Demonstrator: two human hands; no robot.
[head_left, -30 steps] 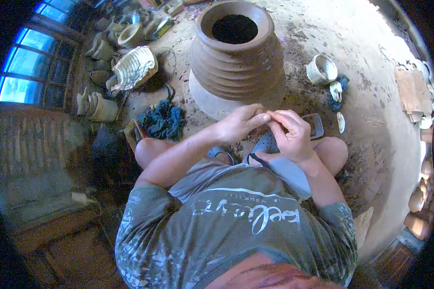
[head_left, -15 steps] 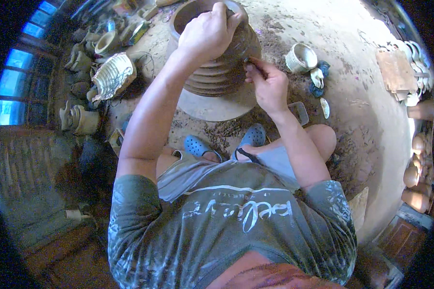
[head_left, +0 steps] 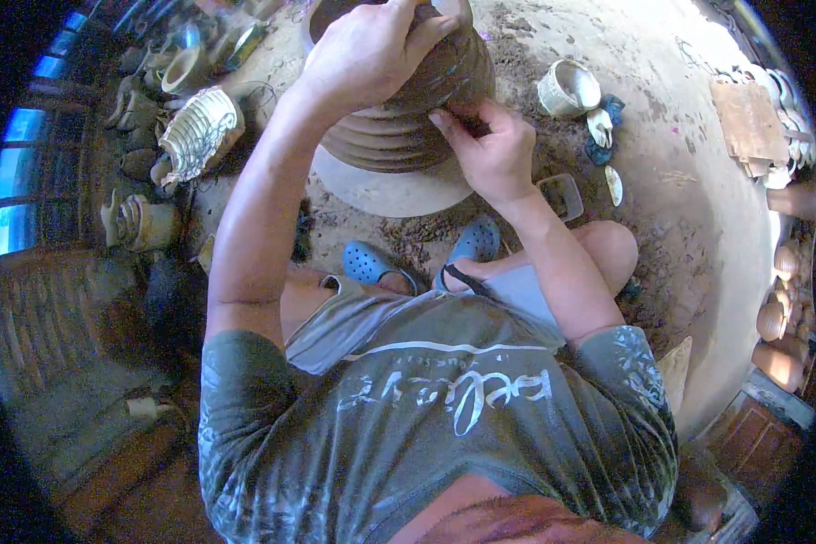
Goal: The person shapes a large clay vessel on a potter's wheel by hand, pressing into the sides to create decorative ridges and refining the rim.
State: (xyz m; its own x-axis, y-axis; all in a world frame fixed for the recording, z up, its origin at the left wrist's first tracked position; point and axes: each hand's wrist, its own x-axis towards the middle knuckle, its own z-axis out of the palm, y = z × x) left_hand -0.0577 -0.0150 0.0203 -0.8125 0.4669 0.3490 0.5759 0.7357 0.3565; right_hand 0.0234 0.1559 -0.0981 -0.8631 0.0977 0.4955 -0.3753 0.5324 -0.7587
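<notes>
brown clay pot [head_left: 390,140], ribbed wall, straight ahead of the seated person, top cut off by the upper edge of the view. it sits on a pale round base [head_left: 390,192] on the dirt-strewn floor [head_left: 680,208]. both hands at the pot. left hand [head_left: 372,54] up at the rim area, back of hand to camera, thumb pointing right across the upper pot; fingers bent away, mostly hidden, so can't tell how far closed that grip is or if it has hold of anything. right hand [head_left: 494,150] at the pot's right side, lower than the left one; thumb extended near the ribs, index curled above it, other fingers folded. small gap seen behind the thumb; fingertips dark against the clay, can't tell if this grip pinches something.

blue clogs [head_left: 372,265] on the feet, just this side of the base. right of the pot: pale bucket [head_left: 568,88], tilted look, dark blue cloth [head_left: 598,145] beside it, clear plastic container [head_left: 562,197] near the right forearm, white oval piece [head_left: 614,185]. left: pale ribbed broken vessel [head_left: 199,134], bowl [head_left: 184,71] behind it. far right: brown flat board [head_left: 750,122].
</notes>
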